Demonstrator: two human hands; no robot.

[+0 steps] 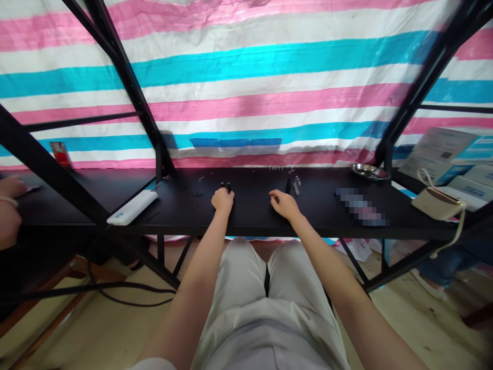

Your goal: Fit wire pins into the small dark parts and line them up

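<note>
On the black tabletop (252, 208), my left hand (222, 199) is closed, back of the hand up. A small black cylinder (229, 187) sticks up at its thumb side, apparently in its grip, and a second dark tip shows just beyond the knuckles. My right hand (285, 204) rests on the table to the right, fingers loosely bent with a gap between them and nothing visible inside. Just behind it stands a black upright piece (288, 185). Beside that is a cluster of small clear-grey pieces (297, 185).
Small white bits (276, 168) lie along the back edge. A white power bank (133, 207) is at left, a metal dish (370, 172) at back right. A blurred item (361, 207) and a beige pouch (438, 202) lie rightward. Black frame posts flank me; another person's hand (11, 187) is far left.
</note>
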